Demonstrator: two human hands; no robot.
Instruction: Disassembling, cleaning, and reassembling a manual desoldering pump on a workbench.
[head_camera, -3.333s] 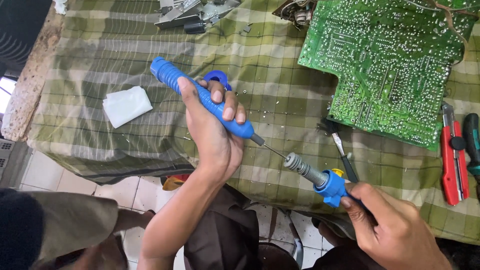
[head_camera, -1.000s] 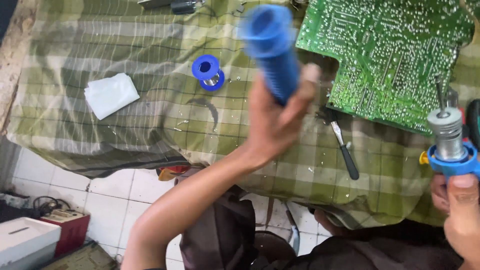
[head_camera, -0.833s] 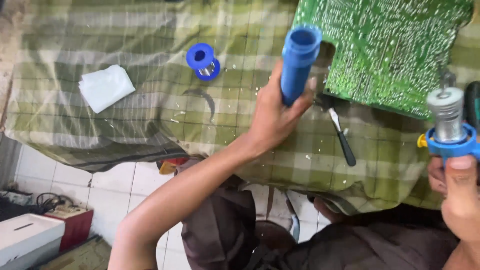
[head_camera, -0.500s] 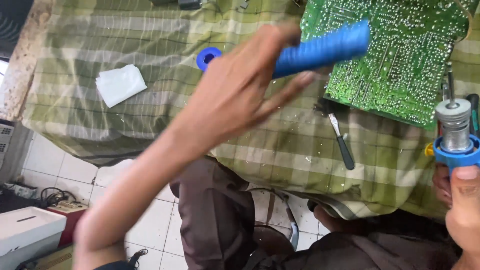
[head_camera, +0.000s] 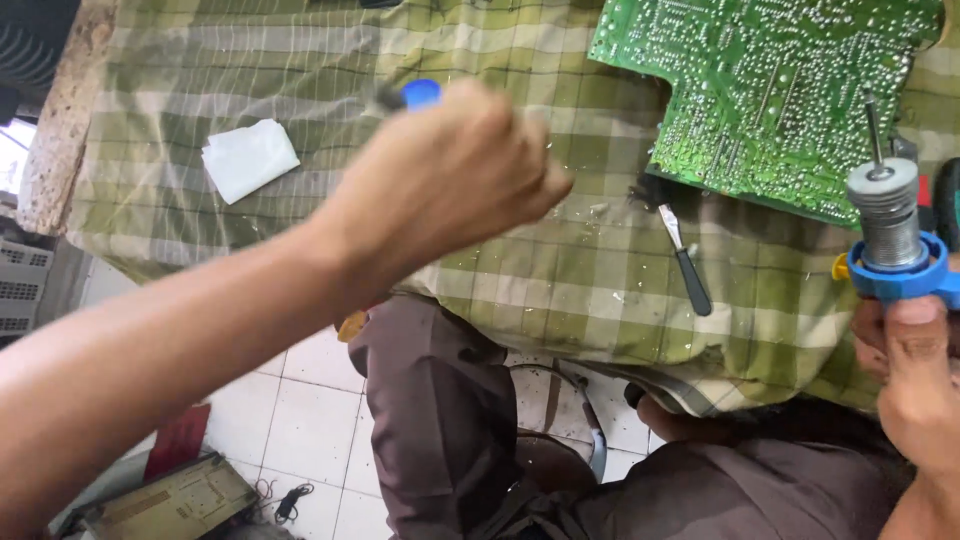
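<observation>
our left hand (head_camera: 450, 180) curled shut, nothing seen inside | our right hand (head_camera: 915, 370) grips the blue pump's front half (head_camera: 890, 245), apart | green circuit board (head_camera: 770, 90) above it, untouched

A woven, matt checked cloth (head_camera: 300, 80) in greens and cream is seen spread as the ground, and on it a glossy green circuit board (head_camera: 760, 80) dotted with shiny solder points. Beside the board's lower edge a small tool (head_camera: 685, 262) with a bright metal blade and matt black plastic handle is seen. Right of the board, a ribbed grey metal barrel in a smooth blue plastic collar (head_camera: 895, 270) is gripped by the right hand (head_camera: 915, 380), and left of it white paper (head_camera: 250, 158) is laid, soft and creased.
</observation>
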